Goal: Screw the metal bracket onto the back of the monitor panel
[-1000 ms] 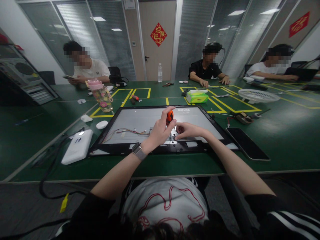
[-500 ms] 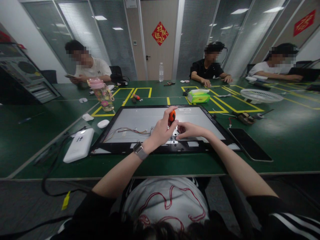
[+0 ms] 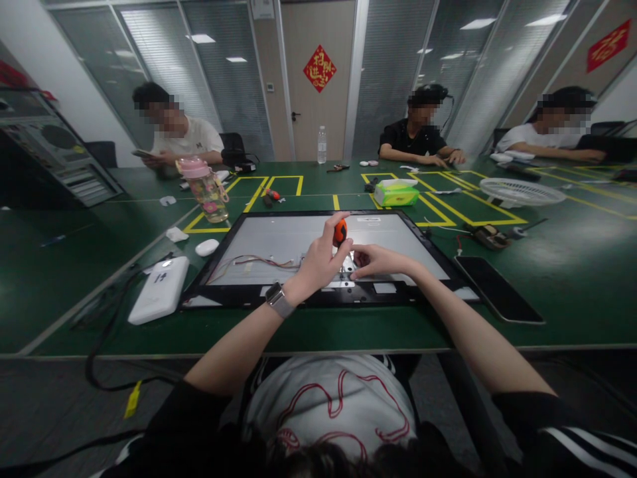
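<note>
My left hand (image 3: 322, 257), with a watch on its wrist, is closed round the orange and black handle of a screwdriver (image 3: 340, 231). The screwdriver stands roughly upright over a metal bracket (image 3: 343, 283) at the near middle of a flat display panel (image 3: 269, 232) with a black frame. Close beside it, my right hand (image 3: 371, 259) has its thumb and fingers bent together low at the bracket. What they pinch there, around the screwdriver's lower end, is hidden. Thin coloured wires (image 3: 259, 259) lie on the panel left of my hands.
Left of the panel are a white power bank (image 3: 159, 290), a white oval case (image 3: 207, 247) and a pink-lidded bottle (image 3: 204, 190). A phone (image 3: 497, 289) lies at the right. Beyond are a green packet (image 3: 397, 192) and a white round grille (image 3: 521, 191). Three people sit across the table.
The screwdriver's handle has tilted or turned very slightly to the left in my left hand. My right hand keeps its place at the bracket.
</note>
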Demonstrator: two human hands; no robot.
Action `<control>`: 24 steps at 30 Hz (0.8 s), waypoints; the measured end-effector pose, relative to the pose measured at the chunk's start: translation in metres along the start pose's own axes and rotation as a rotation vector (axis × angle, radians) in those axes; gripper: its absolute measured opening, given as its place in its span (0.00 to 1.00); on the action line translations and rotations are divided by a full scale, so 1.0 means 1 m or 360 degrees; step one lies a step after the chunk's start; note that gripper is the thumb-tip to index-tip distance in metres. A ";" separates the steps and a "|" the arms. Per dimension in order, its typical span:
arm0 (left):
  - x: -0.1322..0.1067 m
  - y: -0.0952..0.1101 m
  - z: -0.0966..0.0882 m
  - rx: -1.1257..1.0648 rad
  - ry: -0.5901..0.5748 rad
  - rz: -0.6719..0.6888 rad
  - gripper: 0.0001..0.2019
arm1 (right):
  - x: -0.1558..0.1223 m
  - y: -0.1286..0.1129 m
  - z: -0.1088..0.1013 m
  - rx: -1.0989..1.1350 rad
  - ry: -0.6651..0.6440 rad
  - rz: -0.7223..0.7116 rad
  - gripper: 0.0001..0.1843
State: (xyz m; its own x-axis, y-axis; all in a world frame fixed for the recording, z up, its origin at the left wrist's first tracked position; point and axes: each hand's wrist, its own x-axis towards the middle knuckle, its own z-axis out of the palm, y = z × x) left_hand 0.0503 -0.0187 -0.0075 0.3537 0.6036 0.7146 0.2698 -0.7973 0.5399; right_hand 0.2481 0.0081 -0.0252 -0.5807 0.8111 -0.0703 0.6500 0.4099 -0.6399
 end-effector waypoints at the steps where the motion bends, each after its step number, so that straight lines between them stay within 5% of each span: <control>1: 0.000 -0.001 0.000 -0.0004 0.0000 -0.0016 0.22 | 0.000 -0.001 0.000 -0.0008 -0.0004 0.0001 0.30; 24: 0.001 0.003 -0.003 -0.0158 -0.0002 -0.0115 0.20 | 0.002 0.009 0.002 0.0082 0.0001 -0.0009 0.40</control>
State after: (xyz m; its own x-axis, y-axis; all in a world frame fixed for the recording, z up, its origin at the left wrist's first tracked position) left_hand 0.0490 -0.0204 -0.0043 0.3380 0.6592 0.6717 0.2043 -0.7481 0.6314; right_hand 0.2514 0.0121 -0.0327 -0.5841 0.8090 -0.0662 0.6207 0.3926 -0.6787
